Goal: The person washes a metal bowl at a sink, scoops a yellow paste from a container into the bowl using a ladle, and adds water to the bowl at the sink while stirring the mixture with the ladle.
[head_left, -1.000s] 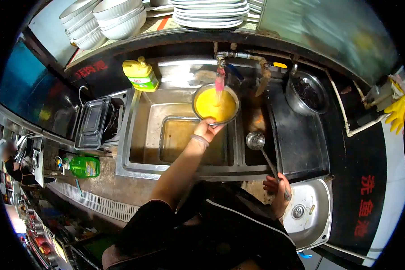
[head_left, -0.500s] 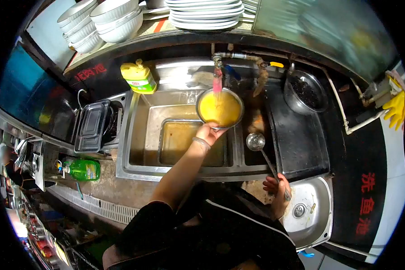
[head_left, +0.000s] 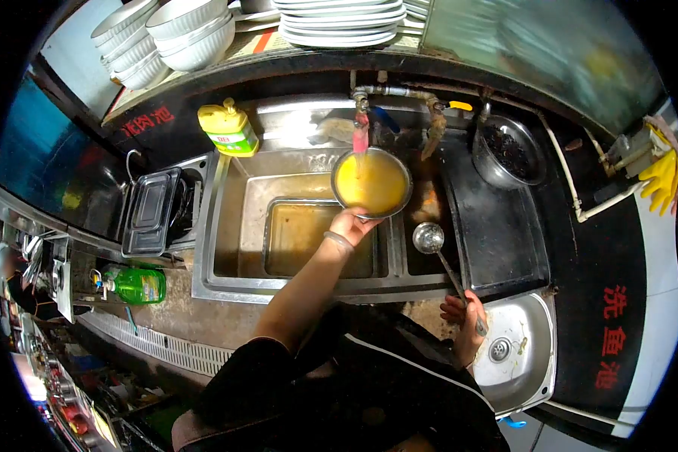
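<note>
My left hand (head_left: 351, 224) grips the near rim of a round metal bowl (head_left: 408, 197), holding it over the double sink. Cloudy yellow liquid (head_left: 373, 181) fills much of the bowl. A thin stream seems to run into it from the pink hose end (head_left: 360, 138) on the tap. In my right hand (head_left: 465, 322) is the handle of a metal ladle (head_left: 428, 238). The ladle's round head hangs over the right sink basin, apart from the bowl. Part of the right hand's grip is hidden by the handle and fingers.
A rectangular tray (head_left: 273, 241) lies in the left basin with brownish water. Behind stands a yellow jug (head_left: 227, 132); a green bottle (head_left: 139, 285) is at left. At right are a metal pot (head_left: 497, 172) with dark contents and a small sink (head_left: 531, 361). Stacked plates (head_left: 339, 26) line the shelf.
The bowl has shifted slightly right under the hose, and the liquid in it looks more even and a little fuller. My right hand and the ladle have hardly moved.
</note>
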Demonstrator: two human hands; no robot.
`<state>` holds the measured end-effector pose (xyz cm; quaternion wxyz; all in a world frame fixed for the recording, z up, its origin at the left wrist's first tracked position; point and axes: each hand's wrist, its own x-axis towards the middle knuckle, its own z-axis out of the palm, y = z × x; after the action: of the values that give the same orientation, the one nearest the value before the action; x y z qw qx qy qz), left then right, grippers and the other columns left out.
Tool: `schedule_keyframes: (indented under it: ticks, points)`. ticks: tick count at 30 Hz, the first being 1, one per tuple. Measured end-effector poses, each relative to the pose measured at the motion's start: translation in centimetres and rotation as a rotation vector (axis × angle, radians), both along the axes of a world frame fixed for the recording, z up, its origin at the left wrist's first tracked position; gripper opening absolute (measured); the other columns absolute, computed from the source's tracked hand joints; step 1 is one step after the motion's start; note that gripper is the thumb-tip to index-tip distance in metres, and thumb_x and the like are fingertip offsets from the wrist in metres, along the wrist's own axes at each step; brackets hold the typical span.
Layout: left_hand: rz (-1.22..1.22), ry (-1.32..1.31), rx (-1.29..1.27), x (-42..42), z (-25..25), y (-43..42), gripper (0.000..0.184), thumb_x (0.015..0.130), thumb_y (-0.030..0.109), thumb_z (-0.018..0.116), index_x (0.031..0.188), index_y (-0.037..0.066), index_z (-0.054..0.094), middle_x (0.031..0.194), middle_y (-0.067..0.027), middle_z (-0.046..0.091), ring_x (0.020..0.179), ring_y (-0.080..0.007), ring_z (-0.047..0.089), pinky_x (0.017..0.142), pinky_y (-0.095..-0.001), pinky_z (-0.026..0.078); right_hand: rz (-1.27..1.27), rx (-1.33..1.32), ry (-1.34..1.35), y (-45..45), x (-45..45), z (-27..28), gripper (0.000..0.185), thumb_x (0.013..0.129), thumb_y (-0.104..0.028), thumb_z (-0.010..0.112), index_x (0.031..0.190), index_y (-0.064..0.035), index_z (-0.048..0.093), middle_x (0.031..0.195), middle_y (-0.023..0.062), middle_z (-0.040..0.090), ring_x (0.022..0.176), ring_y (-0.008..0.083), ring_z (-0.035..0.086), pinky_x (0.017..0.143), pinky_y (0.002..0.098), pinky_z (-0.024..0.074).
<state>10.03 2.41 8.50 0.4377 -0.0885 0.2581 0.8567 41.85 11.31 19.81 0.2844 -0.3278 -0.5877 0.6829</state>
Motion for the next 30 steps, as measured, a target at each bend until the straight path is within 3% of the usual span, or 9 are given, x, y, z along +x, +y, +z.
schedule_keyframes:
  ticks: [15,18,23,26,27,30]
  points:
    - [-0.007,-0.015,0.033,-0.2,-1.0,-1.1,0.044,0.075,-0.007,0.05,0.118,-0.005,0.041,0.115,-0.0192,0.052,0.105,-0.0333,0.052,0.093,-0.0452,0.045,0.017,-0.04,-0.031,0.2,-0.1,0.5,0.05,0.091,-0.038,0.04,0.122,0.0022,0.039,0.1,0.0197,0.059,0.082,0.0264,0.06,0.072,0.0344,0.0465]
    - [-0.01,-0.01,0.034,-0.1,-1.0,-1.6,0.043,0.075,-0.007,0.049,0.117,-0.005,0.041,0.115,-0.0188,0.052,0.106,-0.0329,0.052,0.092,-0.0467,0.045,0.017,0.078,0.012,0.5,-0.9,1.7,0.049,0.091,-0.037,0.04,0.119,0.0032,0.041,0.097,0.0192,0.06,0.081,0.0251,0.06,0.071,0.0333,0.0465]
    - [-0.035,0.007,0.01,0.3,-1.7,-3.3,0.042,0.075,-0.006,0.049,0.116,-0.006,0.042,0.115,-0.0183,0.052,0.107,-0.0322,0.052,0.093,-0.0479,0.044,0.216,0.207,0.141,1.2,-3.9,4.0,0.033,0.094,-0.015,0.035,0.111,0.0105,0.044,0.098,0.018,0.062,0.081,0.0241,0.062,0.075,0.0358,0.0483]
    - [-0.041,0.011,0.008,0.8,-1.5,-4.9,0.041,0.075,-0.006,0.049,0.115,-0.007,0.043,0.115,-0.0182,0.052,0.107,-0.0317,0.052,0.093,-0.0476,0.044,0.44,0.59,-0.013,1.2,-6.3,5.9,0.032,0.093,-0.015,0.036,0.102,0.0106,0.051,0.097,0.0172,0.063,0.086,0.0244,0.063,0.077,0.0325,0.0484]
    - [-0.056,0.005,0.003,1.1,-1.2,-5.8,0.04,0.075,-0.006,0.05,0.115,-0.007,0.043,0.115,-0.0181,0.052,0.106,-0.0315,0.052,0.093,-0.0474,0.044,0.523,0.717,0.064,1.4,-7.3,6.0,0.021,0.088,-0.006,0.043,0.097,0.0083,0.057,0.097,0.0171,0.063,0.089,0.026,0.062,0.079,0.0308,0.0482]
    - [-0.042,0.026,0.005,2.1,-1.6,-7.8,0.04,0.076,-0.004,0.049,0.115,-0.008,0.042,0.115,-0.0182,0.052,0.107,-0.0314,0.052,0.095,-0.0456,0.043,0.698,1.062,0.078,1.7,-9.9,4.2,0.03,0.083,0.0,0.05,0.113,0.0,0.053,0.098,0.0182,0.062,0.083,0.0291,0.062,0.074,0.0331,0.0507]
